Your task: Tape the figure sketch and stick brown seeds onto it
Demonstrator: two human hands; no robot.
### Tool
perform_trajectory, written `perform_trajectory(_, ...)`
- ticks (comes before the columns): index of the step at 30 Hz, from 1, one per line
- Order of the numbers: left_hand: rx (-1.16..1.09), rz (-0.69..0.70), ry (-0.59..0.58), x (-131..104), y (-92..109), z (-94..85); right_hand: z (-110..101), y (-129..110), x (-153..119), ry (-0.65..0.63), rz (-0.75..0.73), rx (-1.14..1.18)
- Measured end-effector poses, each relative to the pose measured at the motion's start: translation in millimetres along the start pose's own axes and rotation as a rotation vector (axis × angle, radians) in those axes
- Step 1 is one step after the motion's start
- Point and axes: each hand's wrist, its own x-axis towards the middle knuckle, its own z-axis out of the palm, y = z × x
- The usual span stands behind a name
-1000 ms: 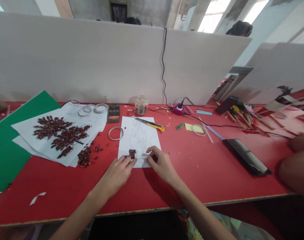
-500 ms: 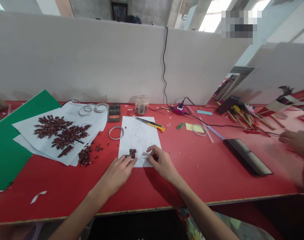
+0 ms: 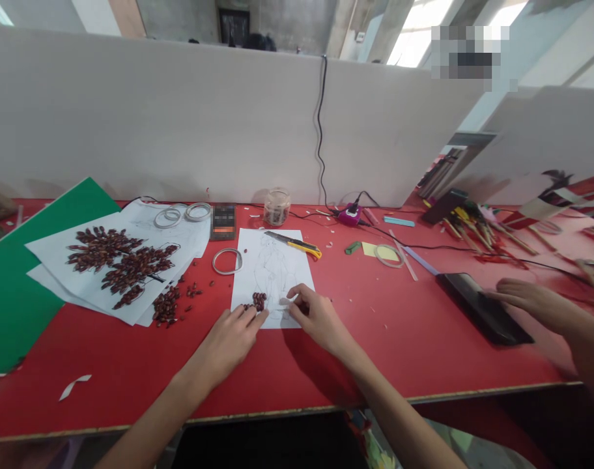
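Note:
A white sheet with a pencil drawing (image 3: 272,264) lies on the red table. My left hand (image 3: 238,329) rests on its lower left edge, fingers spread a little, beside a small cluster of brown seeds (image 3: 259,301). Over the lower right of the sheet, my right hand (image 3: 312,312) is curled, thumb and forefinger pinching something pale and thin that I cannot make out. A yellow utility knife (image 3: 297,244) lies across the sheet's top right. Loose seeds (image 3: 166,305) are piled left of my left hand.
Seed-covered drawings (image 3: 131,296) overlap a green board (image 3: 14,312) at left. Behind the sheet stand a glass jar (image 3: 277,207) and a phone (image 3: 223,221). A tape ring (image 3: 227,261) lies left of the sheet. At right, another person's hand (image 3: 531,301) touches a black case (image 3: 482,309).
The other person's hand has moved left onto the black case. My own hands have hardly moved.

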Motion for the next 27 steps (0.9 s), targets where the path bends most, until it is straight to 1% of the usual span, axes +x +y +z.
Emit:
perform_trajectory(3, 0.006, 0.005, -0.011, 0, 0, -0.5, -3, -2, 1, 0.004, 0.013, -0.026)
perform_trajectory(6, -0.002, 0.003, -0.018, 0, 0, -1.7, -7, -2, -1, 0.041, 0.021, -0.074)
perform_trajectory(8, -0.007, 0.001, -0.022, 0, 0, -2.8, -9, -1, -4, 0.076, -0.006, -0.115)
perform_trajectory(9, -0.007, 0.002, -0.027, 1, 0, -3.4, -9, -2, -6, 0.09, -0.04, -0.141)
perform_trajectory(11, 0.0, 0.002, -0.031, 2, 1, -3.8, -7, -4, -11, 0.09, -0.158, -0.241)
perform_trajectory(14, 0.01, -0.006, -0.034, 4, 1, -2.3, 1, -10, -18, -0.001, -0.364, -0.546)
perform_trajectory(16, 0.008, -0.008, -0.04, 5, 1, -0.3, 6, -13, -22, -0.059, -0.432, -0.734)
perform_trajectory(18, -0.001, -0.003, -0.05, 5, 1, 0.9, 10, -12, -23, -0.083, -0.446, -0.807)
perform_trajectory(20, -0.019, -0.003, -0.058, 5, 0, 0.1, 10, -10, -24, -0.073, -0.428, -0.769)
perform_trajectory(24, -0.044, -0.014, -0.072, 5, 1, -8.6, 3, -6, -20, 0.004, -0.293, -0.48)
perform_trajectory(27, -0.049, -0.004, -0.093, 5, 3, -17.6, -1, -6, -13, -0.014, -0.201, -0.374)
